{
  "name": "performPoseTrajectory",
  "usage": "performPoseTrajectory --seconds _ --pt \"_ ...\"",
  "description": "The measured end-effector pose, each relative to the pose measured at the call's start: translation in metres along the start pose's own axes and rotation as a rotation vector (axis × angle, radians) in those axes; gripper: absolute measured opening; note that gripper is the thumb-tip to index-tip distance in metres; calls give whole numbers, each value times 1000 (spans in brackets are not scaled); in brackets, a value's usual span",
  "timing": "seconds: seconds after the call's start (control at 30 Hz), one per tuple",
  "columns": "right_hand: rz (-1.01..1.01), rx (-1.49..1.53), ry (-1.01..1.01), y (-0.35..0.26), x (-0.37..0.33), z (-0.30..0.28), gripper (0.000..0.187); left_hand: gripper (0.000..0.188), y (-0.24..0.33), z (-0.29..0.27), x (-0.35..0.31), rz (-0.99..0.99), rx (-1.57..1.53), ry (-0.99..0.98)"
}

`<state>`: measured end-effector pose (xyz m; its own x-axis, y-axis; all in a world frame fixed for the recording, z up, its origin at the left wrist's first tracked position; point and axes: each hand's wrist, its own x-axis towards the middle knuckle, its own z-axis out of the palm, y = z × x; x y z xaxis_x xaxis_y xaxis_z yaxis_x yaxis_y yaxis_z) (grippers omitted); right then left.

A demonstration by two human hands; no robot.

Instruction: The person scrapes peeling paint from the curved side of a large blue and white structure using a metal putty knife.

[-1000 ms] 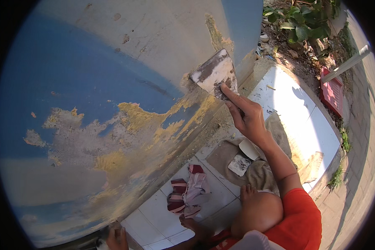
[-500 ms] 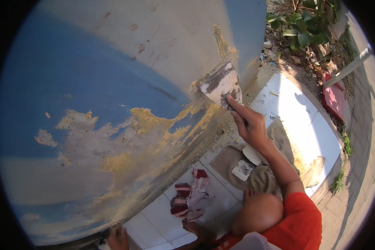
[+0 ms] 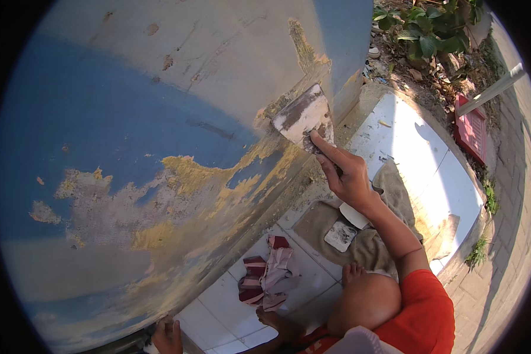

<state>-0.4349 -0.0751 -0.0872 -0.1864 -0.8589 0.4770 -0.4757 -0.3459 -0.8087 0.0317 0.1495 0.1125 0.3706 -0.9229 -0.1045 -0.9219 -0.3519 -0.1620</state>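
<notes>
My right hand (image 3: 349,176) is clamped on the scraper (image 3: 305,118): the index finger lies straight along the back of its wide blade, pressing it flat against the wall, while the other fingers (image 3: 334,171) curl together lower down, where the handle must be; I cannot see the handle itself. The blade sits just above and ahead of my fingertip, smeared white with a dark patch, its upper edge touching the wall (image 3: 159,118) close to the corner where the blue paint ends.

Around the blade the paint has flaked off in a band of yellow and grey patches that runs down and to the left across the blue and pale surface.

My left hand (image 3: 168,335) is far from all this, low at the bottom edge, resting by the foot of the wall; I cannot tell whether its fingers are apart or together, nor whether they hold anything.

Below my right forearm a brown cloth (image 3: 371,236) lies spread on the white tiled floor (image 3: 430,171), with a small white-smeared flat tool (image 3: 341,236) on it. A crumpled red-and-white rag (image 3: 266,276) lies on the tiles nearer the wall. My bare knee and orange sleeve fill the lower right. Beyond the tiles are green plants (image 3: 430,29) and a red grate (image 3: 471,127).
</notes>
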Motion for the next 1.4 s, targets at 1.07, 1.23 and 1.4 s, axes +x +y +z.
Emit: performPoseTrajectory --seconds 1.07,1.23,1.4 --pt "-19 48 119 -15 8 2 52 27 -2 -6 -5 -18 -83 37" --pt "54 29 96 -32 23 0 54 27 -7 7 2 -52 -38 -41" --pt "64 -19 90 -22 12 -5 55 27 -4 0 4 -56 -47 8"
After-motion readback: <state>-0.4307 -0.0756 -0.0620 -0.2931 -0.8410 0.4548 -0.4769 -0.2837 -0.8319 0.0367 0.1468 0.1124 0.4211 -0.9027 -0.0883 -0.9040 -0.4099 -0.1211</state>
